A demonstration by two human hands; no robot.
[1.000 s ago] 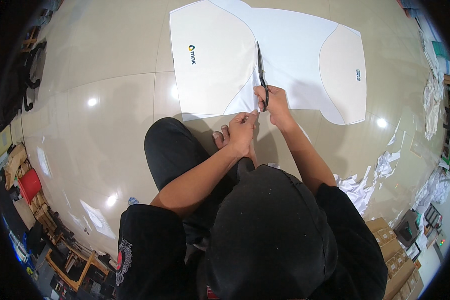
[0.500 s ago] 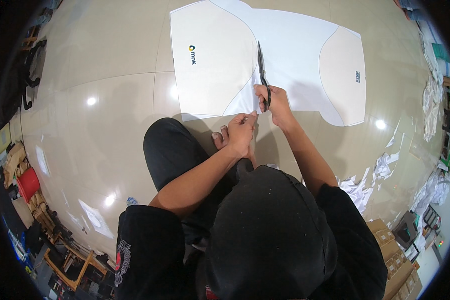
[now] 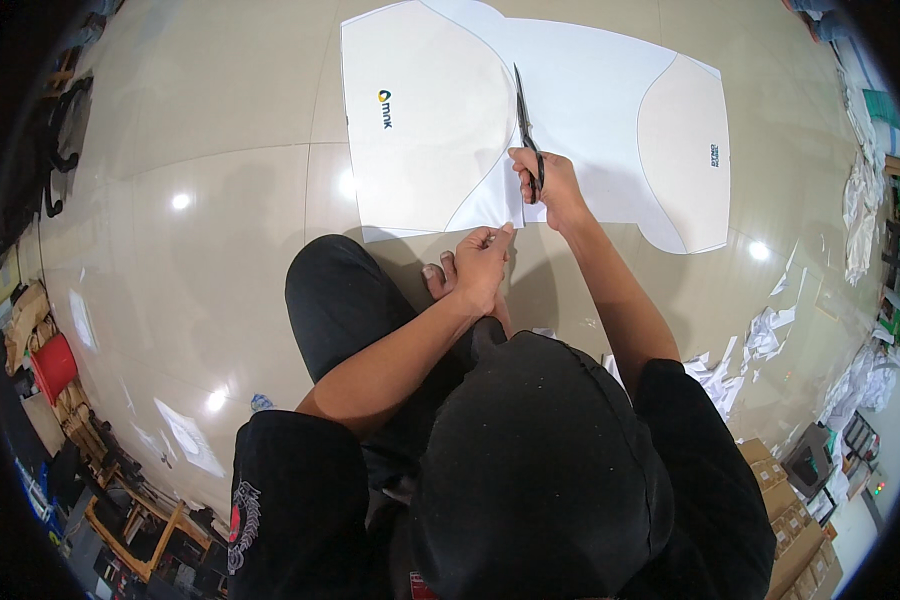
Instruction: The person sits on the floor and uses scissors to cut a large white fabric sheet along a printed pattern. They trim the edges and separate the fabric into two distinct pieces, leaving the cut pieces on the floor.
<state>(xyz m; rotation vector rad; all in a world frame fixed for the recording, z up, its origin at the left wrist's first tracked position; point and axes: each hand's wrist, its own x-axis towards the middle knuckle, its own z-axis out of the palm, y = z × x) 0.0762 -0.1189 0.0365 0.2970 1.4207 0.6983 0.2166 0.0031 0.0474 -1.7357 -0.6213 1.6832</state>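
Note:
A wide white sheet of what looks like cloth point(image 3: 580, 110) lies on the floor ahead, with a large cream printed shape point(image 3: 425, 130) on its left and a smaller one point(image 3: 692, 150) on its right. My right hand point(image 3: 552, 185) is closed round the handles of black-handled scissors point(image 3: 526, 120). Their blades point away from me, along the white part beside the large shape's curved edge. A slit runs from the near edge up to the scissors. My left hand point(image 3: 485, 262) pinches the sheet's near edge just left of that slit. Fingers hide part of the handles.
My bent knee point(image 3: 335, 290) and bare toes point(image 3: 439, 278) are close to the sheet's near edge. White scraps point(image 3: 715, 380) litter the floor at right. Cardboard boxes point(image 3: 785, 510) stand at lower right; a red object point(image 3: 55, 365) and a wooden frame point(image 3: 135, 540) are at left.
My right hand and the scissors have moved slightly away from me, farther up the sheet. The left hand keeps its pinch at the near edge.

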